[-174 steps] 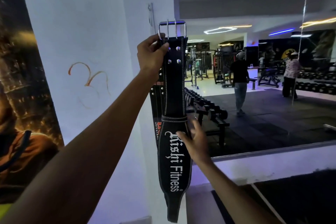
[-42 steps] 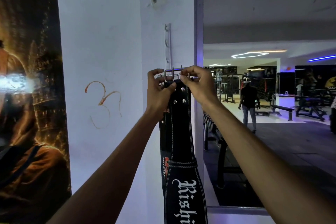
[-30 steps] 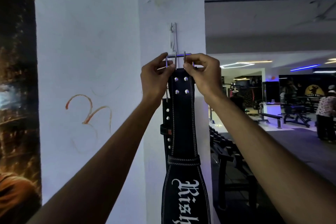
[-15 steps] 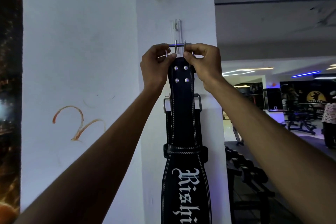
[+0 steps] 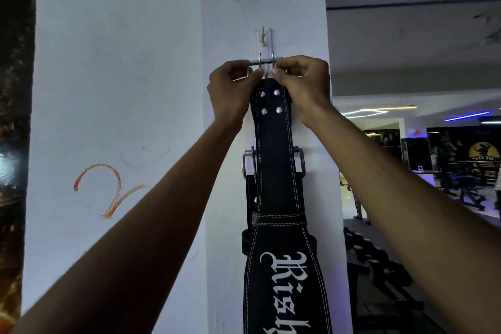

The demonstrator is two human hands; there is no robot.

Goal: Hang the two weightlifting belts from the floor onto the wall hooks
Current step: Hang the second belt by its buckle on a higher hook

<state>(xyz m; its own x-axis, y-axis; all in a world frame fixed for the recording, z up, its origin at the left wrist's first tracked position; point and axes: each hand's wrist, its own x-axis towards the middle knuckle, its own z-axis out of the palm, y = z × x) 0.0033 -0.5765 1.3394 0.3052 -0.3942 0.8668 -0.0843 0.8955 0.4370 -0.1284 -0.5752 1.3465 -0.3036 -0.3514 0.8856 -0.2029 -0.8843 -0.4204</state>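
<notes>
Both arms raised, left hand [image 5: 230,89], right hand [image 5: 303,87] pinching closed

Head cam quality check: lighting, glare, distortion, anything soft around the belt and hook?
Head view: dim overall, with a bluish cast on the white pillar; the black leather belt with white lettering is sharp, its stitching and rivets readable; the small metal wall hook is faint and low-contrast; ceiling light strips at right are blown out; wide-angle stretch enlarges the forearms near the lower edges; left margin nearly black.

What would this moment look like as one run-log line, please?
step: hanging second belt | left hand, right hand: gripping buckle | hook: above buckle, not engaged
</notes>
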